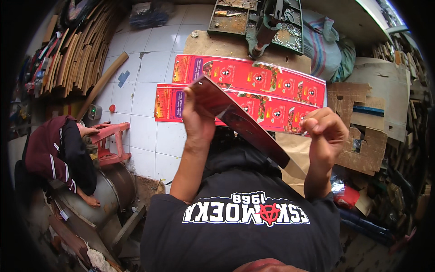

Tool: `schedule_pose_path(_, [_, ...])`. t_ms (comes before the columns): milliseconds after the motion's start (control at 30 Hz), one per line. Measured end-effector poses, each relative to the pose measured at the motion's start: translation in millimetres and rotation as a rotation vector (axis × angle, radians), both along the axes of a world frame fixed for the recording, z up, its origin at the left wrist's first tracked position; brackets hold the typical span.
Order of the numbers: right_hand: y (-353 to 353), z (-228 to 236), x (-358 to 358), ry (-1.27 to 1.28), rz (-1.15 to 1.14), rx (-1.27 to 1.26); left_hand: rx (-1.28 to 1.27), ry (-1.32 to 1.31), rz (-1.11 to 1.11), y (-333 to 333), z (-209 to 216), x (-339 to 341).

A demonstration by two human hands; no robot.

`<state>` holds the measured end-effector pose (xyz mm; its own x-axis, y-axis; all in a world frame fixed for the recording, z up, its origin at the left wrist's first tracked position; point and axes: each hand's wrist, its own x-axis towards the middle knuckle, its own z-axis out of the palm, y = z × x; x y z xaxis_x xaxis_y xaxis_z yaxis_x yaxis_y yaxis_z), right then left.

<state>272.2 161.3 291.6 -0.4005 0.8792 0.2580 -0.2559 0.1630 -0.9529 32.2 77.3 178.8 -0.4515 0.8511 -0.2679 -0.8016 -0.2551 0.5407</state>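
Note:
My left hand grips the upper left end of a long, stiff panel, which slants down to the right in front of my chest. The panel's visible face looks dark red and glossy, with a small hole near its held end. To the right of the panel, my right hand is raised with its fingertips pinched together; anything between them is too small to make out. Beyond both hands lie two long red printed strips, a far strip and a near strip, partly hidden by the panel and my left hand.
An upright metal hand press stands at the far side between trays of small metal pieces. At left, another person sits near a red plastic stool. Brown cardboard, a woven sack and stacked boards surround the floor.

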Motion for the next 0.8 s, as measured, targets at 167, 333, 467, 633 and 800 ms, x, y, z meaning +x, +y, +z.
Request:
schedule_pose_path(167, [16,-11,10,-0.335,-0.039,0.012,-0.1,0.021,0.193,-1,-3,-24])
schedule_pose_path(333, [3,-39,2,-0.797,0.283,0.179,-0.107,-0.052,0.263,-25,-5,-41])
schedule_pose_path(467, [-5,-54,10,-0.984,0.299,0.047,-0.114,-0.119,0.284,-45,-4,-45])
schedule_pose_path(633, [13,-80,21,-0.786,-0.058,0.3,-0.252,0.324,0.492,-22,6,-39])
schedule_pose_path(800, [104,-70,24,-1.09,-0.051,0.561,-0.251,0.873,0.481,21,20,-62])
